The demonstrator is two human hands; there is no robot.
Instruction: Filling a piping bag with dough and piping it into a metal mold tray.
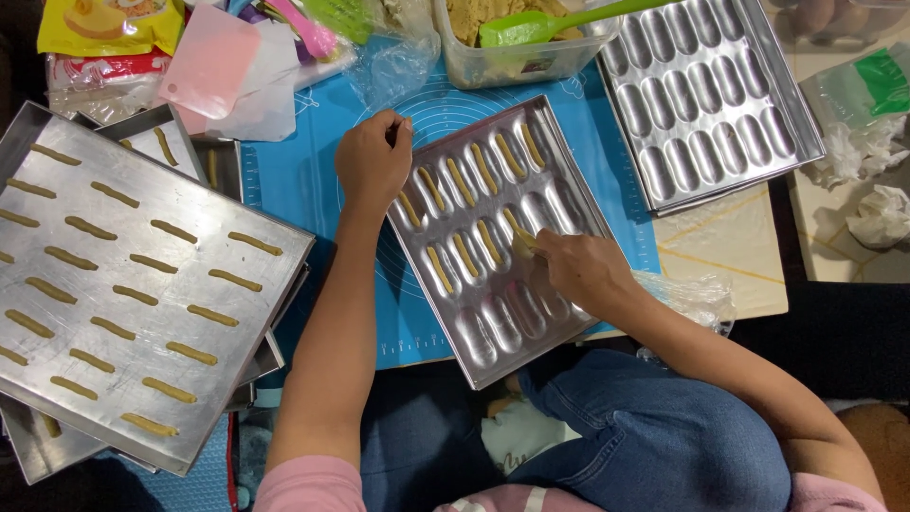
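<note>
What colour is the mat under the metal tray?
Blue with white circle lines, seen in the head view: the mat lies under the metal tray.

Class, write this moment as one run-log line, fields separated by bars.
left hand: grips corner of mould tray | right hand: presses dough strip into a cavity | flat tray: rows of dough sticks

I'm seeing a silver mold tray (493, 327), tan dough strips (462, 180), a blue mat (294, 180), and a green spatula (540, 24).
</note>
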